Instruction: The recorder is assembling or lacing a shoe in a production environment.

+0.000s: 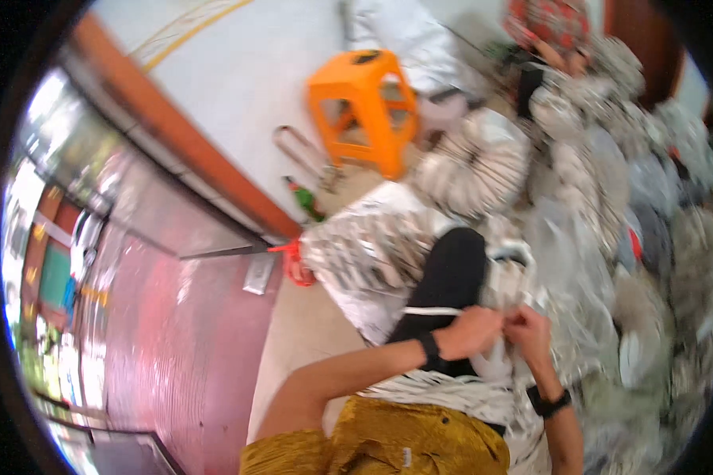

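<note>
My left hand (471, 332) and my right hand (528, 332) meet close together over my lap, fingers closed in a pinch. A white cord (432, 311) crosses my dark trouser leg and runs to my left hand. Whatever sits between the right fingertips is too small and blurred to make out. Pale whitish material (495, 360) hangs just below the hands. More white strands (444, 392) lie in a loose bundle across my lap. Beyond the hands is a whitish bundle (509, 273), its kind unclear.
Wrapped coils (479, 162) and clear plastic bags (570, 277) crowd the right side. An orange stool (362, 107) stands ahead, near a green bottle (303, 198) and a red bag (295, 264). Another person (548, 32) sits at the far right. A glass door (166, 190) is left.
</note>
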`<state>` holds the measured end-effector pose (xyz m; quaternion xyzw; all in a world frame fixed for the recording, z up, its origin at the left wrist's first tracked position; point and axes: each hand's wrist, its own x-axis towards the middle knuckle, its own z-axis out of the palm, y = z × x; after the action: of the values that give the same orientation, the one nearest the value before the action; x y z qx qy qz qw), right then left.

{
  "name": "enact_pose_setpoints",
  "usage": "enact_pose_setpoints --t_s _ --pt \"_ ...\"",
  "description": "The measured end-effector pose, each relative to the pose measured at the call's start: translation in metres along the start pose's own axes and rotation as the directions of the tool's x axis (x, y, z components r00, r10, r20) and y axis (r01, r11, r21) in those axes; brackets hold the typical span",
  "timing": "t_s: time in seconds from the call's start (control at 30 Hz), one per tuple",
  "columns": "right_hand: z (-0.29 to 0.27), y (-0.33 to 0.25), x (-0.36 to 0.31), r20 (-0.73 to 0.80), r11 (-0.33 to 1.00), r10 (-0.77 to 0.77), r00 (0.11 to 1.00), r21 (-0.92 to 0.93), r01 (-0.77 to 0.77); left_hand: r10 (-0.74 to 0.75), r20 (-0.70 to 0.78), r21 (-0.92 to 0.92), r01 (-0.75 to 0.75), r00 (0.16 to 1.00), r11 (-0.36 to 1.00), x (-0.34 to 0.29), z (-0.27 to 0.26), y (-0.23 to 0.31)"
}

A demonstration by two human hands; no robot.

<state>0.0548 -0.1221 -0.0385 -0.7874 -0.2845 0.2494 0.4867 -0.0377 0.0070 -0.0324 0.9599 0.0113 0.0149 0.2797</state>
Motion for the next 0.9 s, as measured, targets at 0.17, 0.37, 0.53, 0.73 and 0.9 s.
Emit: enact_pose_setpoints --t_s 0.17,0.37,0.53,0.73,0.9 --pt "0.003 0.003 0.001 -0.111 0.993 -0.119 0.987 -0.034 0.116 0.171 -0.284 -0.136 -0.216 0.943 0.967 0.004 0.009 -0.009" --pt "-0.010 -0.002 -0.009 0.063 0.966 -0.203 0.977 0.180 0.188 0.104 -0.141 -0.227 -0.135 0.984 0.964 0.000 -0.008 -0.010" --pt "0.015 -0.007 0.001 0.201 0.571 -0.672 0.713 -0.472 0.672 -0.088 -0.276 -0.407 -0.034 0.957 0.913 -0.020 -0.019 -0.007" --pt "0.009 -0.047 -0.004 0.092 0.788 -0.384 0.919 -0.486 0.378 -0.144 -0.307 -0.570 -0.060 0.941 0.820 -0.032 -0.028 0.005" --pt "0.010 -0.124 -0.039 0.208 0.495 -0.846 0.490 -0.034 0.868 0.084 -0.342 -0.657 -0.302 0.936 0.691 -0.064 -0.055 0.024"
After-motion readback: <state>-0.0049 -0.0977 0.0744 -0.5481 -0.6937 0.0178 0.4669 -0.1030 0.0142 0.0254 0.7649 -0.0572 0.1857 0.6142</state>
